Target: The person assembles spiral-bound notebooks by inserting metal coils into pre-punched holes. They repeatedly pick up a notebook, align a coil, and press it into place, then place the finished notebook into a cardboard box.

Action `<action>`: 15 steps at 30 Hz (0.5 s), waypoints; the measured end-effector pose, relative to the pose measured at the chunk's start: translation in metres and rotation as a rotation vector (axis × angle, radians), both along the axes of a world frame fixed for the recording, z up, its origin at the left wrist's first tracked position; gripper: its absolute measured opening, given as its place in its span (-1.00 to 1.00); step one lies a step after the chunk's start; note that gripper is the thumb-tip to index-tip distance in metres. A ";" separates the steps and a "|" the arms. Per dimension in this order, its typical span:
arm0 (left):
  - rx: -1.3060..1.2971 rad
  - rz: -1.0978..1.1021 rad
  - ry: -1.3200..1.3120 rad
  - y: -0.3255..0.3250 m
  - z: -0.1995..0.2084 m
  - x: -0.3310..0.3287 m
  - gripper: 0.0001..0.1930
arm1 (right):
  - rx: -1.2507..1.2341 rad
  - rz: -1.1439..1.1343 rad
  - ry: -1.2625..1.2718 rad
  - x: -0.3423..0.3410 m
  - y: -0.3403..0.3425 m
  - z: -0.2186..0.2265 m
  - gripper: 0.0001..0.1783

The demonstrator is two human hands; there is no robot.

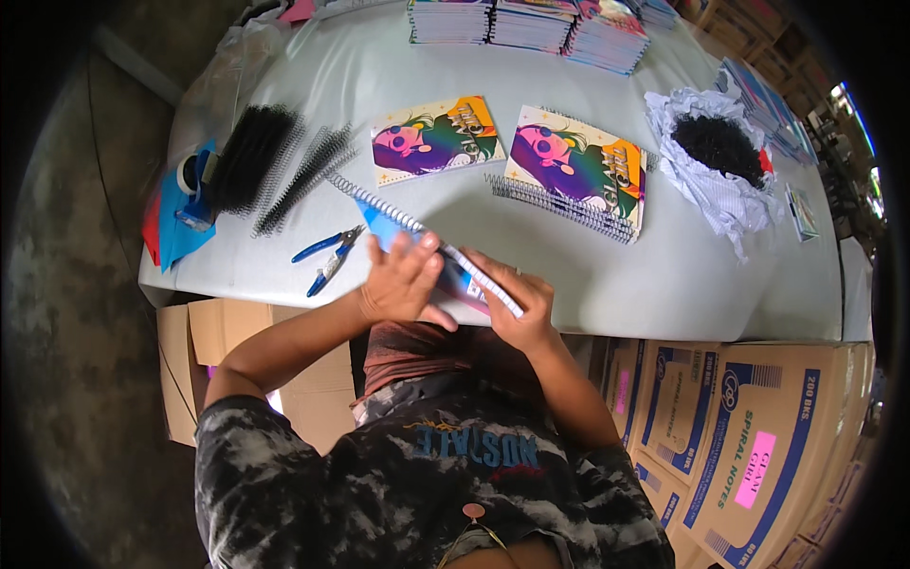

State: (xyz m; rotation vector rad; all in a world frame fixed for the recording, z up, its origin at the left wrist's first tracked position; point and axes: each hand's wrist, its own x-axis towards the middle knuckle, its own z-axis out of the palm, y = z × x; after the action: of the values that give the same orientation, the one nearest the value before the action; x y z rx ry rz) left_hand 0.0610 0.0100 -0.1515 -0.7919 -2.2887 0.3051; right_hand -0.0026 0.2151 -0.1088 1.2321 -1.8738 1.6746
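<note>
Right-hand grip (519, 302): thumb and fingers clamp the notebook (459, 277) at its near right end. Left-hand grip (403, 280): fingers extended and spread, palm turned to the notebook, nothing clasped; whether the palm touches the cover or the binding cannot be told.

Notebook position: held between the hands above the front edge of the desk (607, 299), tilted up so that the spiral coil (379, 206) runs along the upper edge. This attitude probably exposes the binding to the left fingers, while the right hand steadies the book. The coil projects past the notebook's far left end; the grip at the opposite end leaves that projection unobstructed.

Blue-handled pliers (327, 261) lie on the desk just left of the left hand, presumably for easy reach. Black coils (251, 156) lie bunched at the left, with a smaller coil row (301, 180) beside them, likely grouped as supply. One notebook lies flat (436, 142) beyond the hands; to its right stands a low notebook stack (578, 175), spines toward the near side. Farther right, crumpled white wrapping (678, 180) contains a black tangle (718, 150), apparently to confine loose pieces.
</note>
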 end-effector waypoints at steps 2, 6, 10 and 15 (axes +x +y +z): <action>0.410 0.093 0.340 -0.001 0.073 -0.049 0.19 | 0.038 0.021 -0.012 0.006 0.003 -0.001 -0.52; 0.465 0.137 0.021 0.006 0.050 -0.031 0.22 | 0.014 0.073 -0.029 0.004 0.000 0.002 -0.52; 0.264 0.030 0.216 -0.007 0.052 -0.031 0.13 | 0.011 0.052 -0.016 0.000 0.000 0.001 -0.52; 0.476 0.144 -0.028 0.004 0.041 -0.027 0.12 | -0.006 0.068 -0.153 0.006 0.002 0.002 -0.60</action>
State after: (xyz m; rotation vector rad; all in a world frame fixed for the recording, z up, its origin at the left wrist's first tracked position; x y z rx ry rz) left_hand 0.0338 0.0142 -0.1106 -0.3907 -2.3139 -0.1872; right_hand 0.0032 0.2168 -0.1070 1.2088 -1.9326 1.8562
